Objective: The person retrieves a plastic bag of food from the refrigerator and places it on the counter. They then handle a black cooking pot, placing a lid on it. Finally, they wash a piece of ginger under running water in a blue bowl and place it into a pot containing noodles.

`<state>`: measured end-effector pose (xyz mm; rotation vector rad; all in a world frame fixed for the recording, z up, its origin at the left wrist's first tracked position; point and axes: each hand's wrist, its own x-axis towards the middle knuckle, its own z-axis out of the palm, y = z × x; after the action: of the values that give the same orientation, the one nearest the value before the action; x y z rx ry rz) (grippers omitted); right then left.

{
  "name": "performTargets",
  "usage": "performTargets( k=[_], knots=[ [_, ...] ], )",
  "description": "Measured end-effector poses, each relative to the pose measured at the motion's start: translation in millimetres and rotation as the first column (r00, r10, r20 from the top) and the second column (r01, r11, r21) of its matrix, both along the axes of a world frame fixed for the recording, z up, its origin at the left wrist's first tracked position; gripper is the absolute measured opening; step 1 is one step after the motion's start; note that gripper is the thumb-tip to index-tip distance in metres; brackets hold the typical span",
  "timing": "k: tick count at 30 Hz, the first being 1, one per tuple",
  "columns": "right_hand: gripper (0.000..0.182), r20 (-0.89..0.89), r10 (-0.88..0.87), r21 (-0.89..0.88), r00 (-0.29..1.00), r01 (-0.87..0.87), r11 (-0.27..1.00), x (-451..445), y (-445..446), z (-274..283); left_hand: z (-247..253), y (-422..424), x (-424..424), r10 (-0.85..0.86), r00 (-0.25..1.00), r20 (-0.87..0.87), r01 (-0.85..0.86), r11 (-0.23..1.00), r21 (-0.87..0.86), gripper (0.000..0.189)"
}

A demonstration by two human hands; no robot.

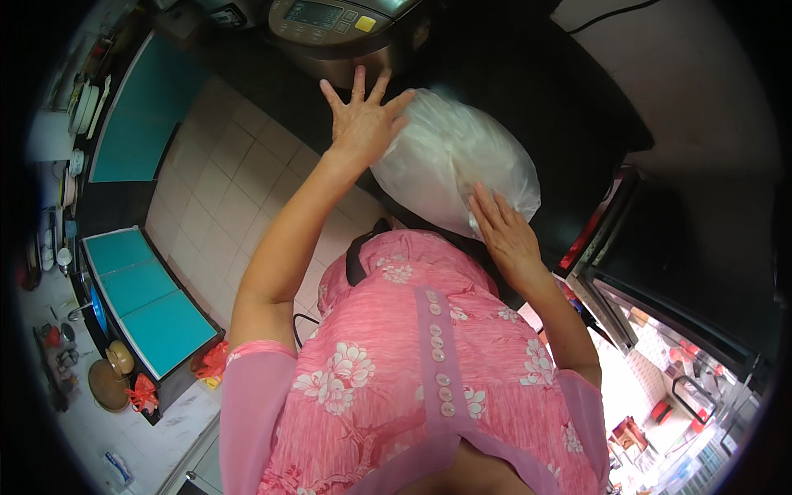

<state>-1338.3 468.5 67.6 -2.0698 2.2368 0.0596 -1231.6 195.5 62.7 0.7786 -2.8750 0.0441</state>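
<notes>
A puffed-up, whitish translucent plastic bag (pixel 455 151) sits on the black countertop (pixel 557 117) in front of me. What it contains cannot be made out. My left hand (pixel 365 117) is spread wide at the bag's upper left edge, its thumb side by the film and its fingertips close to a rice cooker (pixel 346 46). Whether those fingertips touch the cooker is unclear. Against the bag's lower right side lies my right hand (pixel 507 238), fairly flat, with no visible grip on the film.
Teal cabinet doors (pixel 151 303) line the left side, beyond a tiled floor (pixel 235 161). Dishes (pixel 83 108) and a brown round lid or board (pixel 106 385) rest there. Red plastic bags (pixel 143 393) are near the cabinet's end. A dark-framed door or window (pixel 625 315) stands at right.
</notes>
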Motion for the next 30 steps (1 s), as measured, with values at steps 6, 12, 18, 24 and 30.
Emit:
performTargets(
  k=[6,12,18,24,30],
  knots=[
    [0.047,0.041,-0.124,0.113,0.991,0.119,0.986,-16,26,-3,40,41,-16,-0.116,0.889,-0.444,0.086,0.993,-0.087,0.028],
    [0.047,0.29,-0.349,-0.16,0.891,0.405,0.9,-73,-3,-13,15,99,-11,-0.418,0.848,-0.327,0.525,0.752,0.399,0.014],
    [0.05,0.479,-0.373,-0.198,0.795,0.511,0.836,-120,-52,-45,-12,58,67,0.098,0.993,-0.063,-0.058,0.885,0.462,0.025],
    [0.042,0.787,-0.317,-0.042,0.529,0.559,0.828,-135,-93,-84,-39,-12,19,0.5,0.852,-0.155,-0.259,0.66,0.705,0.052],
    [0.039,0.864,-0.293,-0.003,0.409,0.587,0.81,-158,-45,-144,-93,-50,-21,0.708,0.696,0.122,-0.272,0.103,0.957,0.066]
  ],
)
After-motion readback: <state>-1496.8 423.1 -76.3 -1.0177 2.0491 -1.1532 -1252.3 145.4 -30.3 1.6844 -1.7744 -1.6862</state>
